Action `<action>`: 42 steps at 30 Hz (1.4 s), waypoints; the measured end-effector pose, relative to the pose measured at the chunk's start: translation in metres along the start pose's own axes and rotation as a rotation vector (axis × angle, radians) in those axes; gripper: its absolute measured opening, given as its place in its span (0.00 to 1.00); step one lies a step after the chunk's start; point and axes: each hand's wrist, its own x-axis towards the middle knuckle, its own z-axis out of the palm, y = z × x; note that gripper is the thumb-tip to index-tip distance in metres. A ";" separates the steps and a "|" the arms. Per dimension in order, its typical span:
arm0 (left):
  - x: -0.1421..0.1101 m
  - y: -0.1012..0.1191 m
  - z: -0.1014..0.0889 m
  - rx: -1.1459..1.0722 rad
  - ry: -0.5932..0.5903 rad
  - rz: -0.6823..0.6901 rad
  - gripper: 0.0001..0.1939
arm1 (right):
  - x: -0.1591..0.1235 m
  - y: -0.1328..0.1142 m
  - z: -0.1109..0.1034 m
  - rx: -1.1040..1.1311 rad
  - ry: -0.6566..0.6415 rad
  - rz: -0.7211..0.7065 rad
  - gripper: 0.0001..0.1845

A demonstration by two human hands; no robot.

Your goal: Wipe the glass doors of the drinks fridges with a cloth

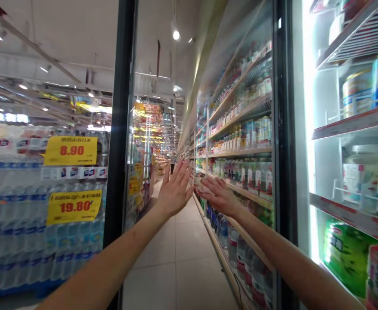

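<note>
In the middle of the head view, both my arms reach forward toward a glass cooler door [163,142] in a black frame. My left hand [175,189] is raised flat, its fingers stretched upward and the thumb side toward the right. Close beside it, my right hand [219,196] is tilted to the left with its fingers extended and slightly blurred. Neither hand holds anything. Whether the palms press on the glass or hover before it, I cannot tell.
On the right, lit cooler shelves [353,122] hold cans, jars and a green pack [347,254]. To the left, stacked bottled water [14,215] carries yellow price signs [71,150]. Through the glass appear a tiled aisle floor [176,267] and long rows of bottles [237,137].
</note>
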 end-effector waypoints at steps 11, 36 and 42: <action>-0.019 0.039 0.028 -0.049 -0.063 0.109 0.26 | -0.052 0.000 -0.007 0.014 -0.045 0.163 0.21; -0.052 0.128 0.073 -0.228 -0.146 0.270 0.25 | -0.174 -0.020 -0.009 -0.083 0.179 0.779 0.22; -0.071 0.126 0.070 -0.239 -0.142 0.213 0.25 | -0.166 -0.051 -0.002 0.001 0.026 0.607 0.24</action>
